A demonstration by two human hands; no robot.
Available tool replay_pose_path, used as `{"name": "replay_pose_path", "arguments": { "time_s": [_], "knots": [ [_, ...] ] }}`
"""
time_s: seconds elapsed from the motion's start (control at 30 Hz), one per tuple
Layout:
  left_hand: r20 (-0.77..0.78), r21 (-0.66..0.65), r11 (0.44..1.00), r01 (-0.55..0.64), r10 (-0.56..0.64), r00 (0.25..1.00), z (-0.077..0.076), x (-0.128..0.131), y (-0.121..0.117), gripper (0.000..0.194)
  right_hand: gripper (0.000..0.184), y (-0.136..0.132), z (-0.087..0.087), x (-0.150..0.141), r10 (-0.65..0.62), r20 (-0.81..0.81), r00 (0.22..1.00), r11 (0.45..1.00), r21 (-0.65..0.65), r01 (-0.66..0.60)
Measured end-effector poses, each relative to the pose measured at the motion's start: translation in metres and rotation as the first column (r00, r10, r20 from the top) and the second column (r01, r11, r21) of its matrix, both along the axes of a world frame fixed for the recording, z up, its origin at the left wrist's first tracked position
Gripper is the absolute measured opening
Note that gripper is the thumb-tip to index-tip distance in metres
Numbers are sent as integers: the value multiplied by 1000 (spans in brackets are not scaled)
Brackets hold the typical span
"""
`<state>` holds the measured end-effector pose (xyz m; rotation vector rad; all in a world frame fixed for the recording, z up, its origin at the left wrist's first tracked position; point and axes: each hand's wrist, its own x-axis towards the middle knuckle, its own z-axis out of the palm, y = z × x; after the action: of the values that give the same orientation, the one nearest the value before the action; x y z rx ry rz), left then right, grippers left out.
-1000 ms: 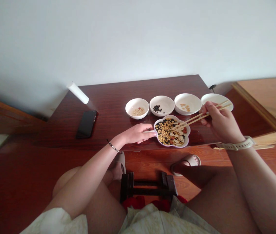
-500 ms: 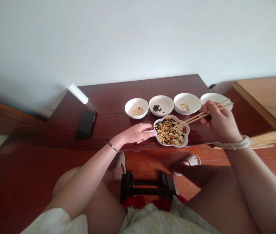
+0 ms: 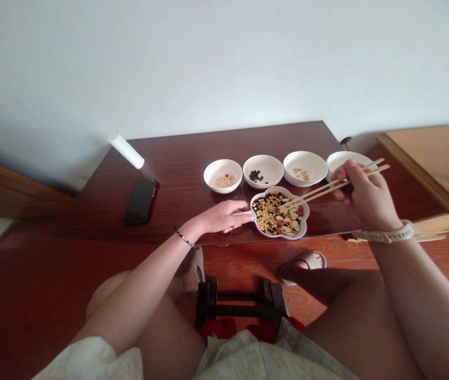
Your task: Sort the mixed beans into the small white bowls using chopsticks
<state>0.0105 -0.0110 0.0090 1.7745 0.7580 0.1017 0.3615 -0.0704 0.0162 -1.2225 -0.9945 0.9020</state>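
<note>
My left hand (image 3: 224,216) grips the handle of a white flower-shaped dish (image 3: 306,214) holding mixed beans, pale seeds and red bits. My right hand (image 3: 363,194) holds bamboo chopsticks (image 3: 337,184), their tips over the dish's upper right part. I cannot tell whether they pinch anything. Along the far side stand a white bowl (image 3: 212,184) with pale seeds, a second (image 3: 272,179) with black beans and a third (image 3: 316,177) with yellowish bits. A fourth white bowl (image 3: 345,158) sits partly behind my right hand, its inside hidden.
All this stands on a dark reddish wooden table (image 3: 193,169). A black phone (image 3: 140,201) lies left of the bowls, and a white tube (image 3: 127,151) lies at the wall. A low wooden stool (image 3: 240,305) stands below, and a wooden surface (image 3: 426,158) is at right.
My right hand and the chopsticks have shifted right, the tips moving toward the dish's right side. My left hand and the dish stay put.
</note>
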Motion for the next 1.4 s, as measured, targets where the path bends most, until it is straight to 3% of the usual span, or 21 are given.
{"name": "replay_pose_path", "arguments": {
  "time_s": [0.47,0.77,1.03,1.4],
  "knots": [
    [8,-6,1000,2,-2,1000,-3,0,2,44,45,-2,-4,3,2,112,994,1000,-22,1],
    [2,4,1000,-4,4,1000,-2,-1,1,44,46,-2,-1,2,-11,64,998,1000,-3,11],
    [9,14,1000,5,-5,1000,-1,-3,2,44,46,1,-6,-1,70,65,995,995,-72,-65],
    [7,9,1000,12,-12,1000,-1,-2,1,43,44,-1,-4,2,47,72,996,997,-57,-43]
  ]
}}
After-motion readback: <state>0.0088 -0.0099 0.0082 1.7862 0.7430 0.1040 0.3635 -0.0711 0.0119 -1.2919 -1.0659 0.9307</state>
